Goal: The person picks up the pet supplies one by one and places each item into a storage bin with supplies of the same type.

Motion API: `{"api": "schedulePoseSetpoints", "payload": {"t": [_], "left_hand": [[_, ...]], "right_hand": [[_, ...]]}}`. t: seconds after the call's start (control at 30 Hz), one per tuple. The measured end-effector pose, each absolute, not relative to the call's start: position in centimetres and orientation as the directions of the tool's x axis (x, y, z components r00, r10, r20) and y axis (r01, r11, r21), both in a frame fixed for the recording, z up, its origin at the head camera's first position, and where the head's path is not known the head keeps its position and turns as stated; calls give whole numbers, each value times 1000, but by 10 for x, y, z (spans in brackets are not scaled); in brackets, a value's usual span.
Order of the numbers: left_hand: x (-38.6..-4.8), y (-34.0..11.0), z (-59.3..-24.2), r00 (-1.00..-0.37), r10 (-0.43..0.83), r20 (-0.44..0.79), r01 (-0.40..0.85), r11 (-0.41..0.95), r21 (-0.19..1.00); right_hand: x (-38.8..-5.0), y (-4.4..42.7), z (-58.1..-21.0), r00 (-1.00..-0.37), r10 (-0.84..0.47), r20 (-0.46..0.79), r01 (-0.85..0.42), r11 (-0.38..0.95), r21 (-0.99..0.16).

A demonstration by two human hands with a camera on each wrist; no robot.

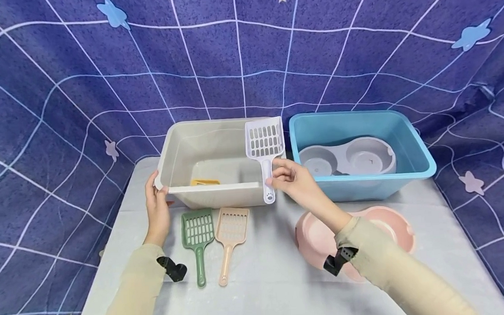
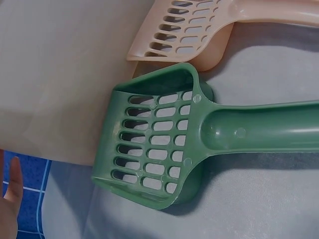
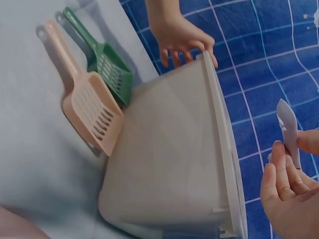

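Observation:
In the head view my right hand [image 1: 298,179] pinches the handle of a lavender slotted litter scoop [image 1: 269,181]. The scoop's head points up and away, over the front right part of a beige litter box [image 1: 224,194]. The right wrist view shows that handle [image 3: 288,124] between thumb and fingers. My left hand [image 1: 157,210] holds the box's front left corner, with the thumb at the rim. Inside the box lies a small yellow-orange piece [image 1: 205,182], partly hidden by the front wall. Before the box lie a green scoop [image 1: 199,256] and a peach scoop [image 1: 227,257].
A blue litter box [image 1: 364,188] stands to the right, holding a grey double bowl [image 1: 343,157]. Nearer on the white table [image 1: 262,308], a pink double bowl [image 1: 317,241] lies partly under my right forearm. Blue patterned cloth [image 1: 209,48] hangs behind and at both sides.

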State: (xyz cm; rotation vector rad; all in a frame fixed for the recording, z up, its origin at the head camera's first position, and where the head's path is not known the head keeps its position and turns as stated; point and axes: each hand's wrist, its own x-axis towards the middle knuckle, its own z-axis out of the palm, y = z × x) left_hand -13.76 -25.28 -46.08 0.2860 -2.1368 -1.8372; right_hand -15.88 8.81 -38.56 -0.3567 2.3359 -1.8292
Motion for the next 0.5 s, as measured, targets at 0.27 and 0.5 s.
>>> {"api": "schedulePoseSetpoints", "payload": {"t": [0.27,0.5], "left_hand": [[-139,-252,-462,-933,-346,102,50,155,987],[-139,-253,-461,-934,-344,100,48,158,986]], "right_hand": [[-179,87,-387,-974,-228,2,-56,231,-971],[-192,85,-388,-980,-199,-30,-30,289,-957]]}}
